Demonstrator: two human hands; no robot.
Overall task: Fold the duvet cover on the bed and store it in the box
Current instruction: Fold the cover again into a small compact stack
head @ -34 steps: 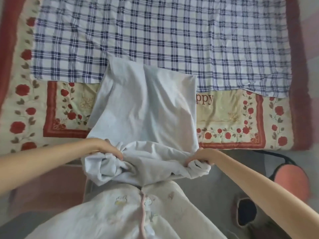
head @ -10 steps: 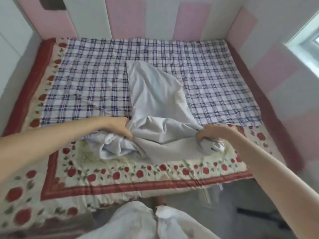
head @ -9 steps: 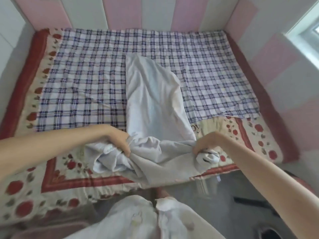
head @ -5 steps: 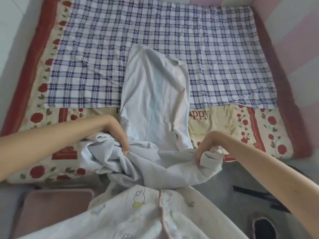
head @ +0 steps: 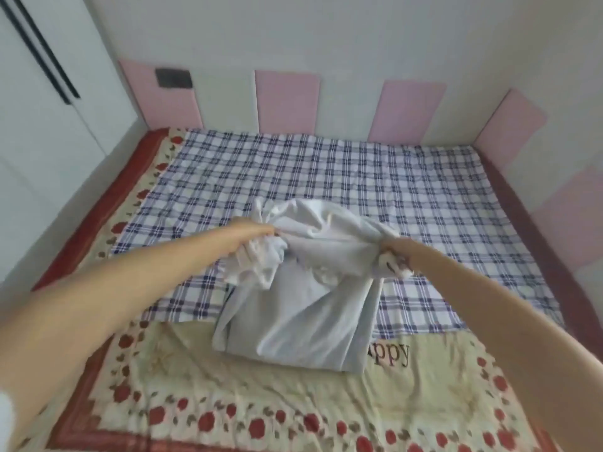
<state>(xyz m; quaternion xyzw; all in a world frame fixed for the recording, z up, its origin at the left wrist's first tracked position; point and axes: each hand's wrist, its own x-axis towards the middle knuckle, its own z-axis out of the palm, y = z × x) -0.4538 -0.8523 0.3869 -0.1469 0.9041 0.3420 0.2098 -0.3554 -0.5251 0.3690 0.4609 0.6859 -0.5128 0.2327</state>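
Note:
The pale grey-white duvet cover [head: 300, 321] lies doubled over in the middle of the bed, its near fold resting on the floral blanket. My left hand [head: 257, 234] grips a bunched edge of it on the left. My right hand [head: 393, 252] clutches the opposite bunched edge on the right. Both hands are stretched out over the far half of the cover, holding the cloth taut between them. No box is in view.
A blue-and-white plaid sheet [head: 408, 197] covers the far part of the bed. A cream blanket with red roses [head: 228, 402] covers the near part. Pink and white padded panels [head: 287, 102] line the walls. A white wardrobe [head: 42, 109] stands at the left.
Both hands have carried the gathered near end of the cover away from the bed's foot and over its far part, so the cloth is doubled. The view has tilted up.

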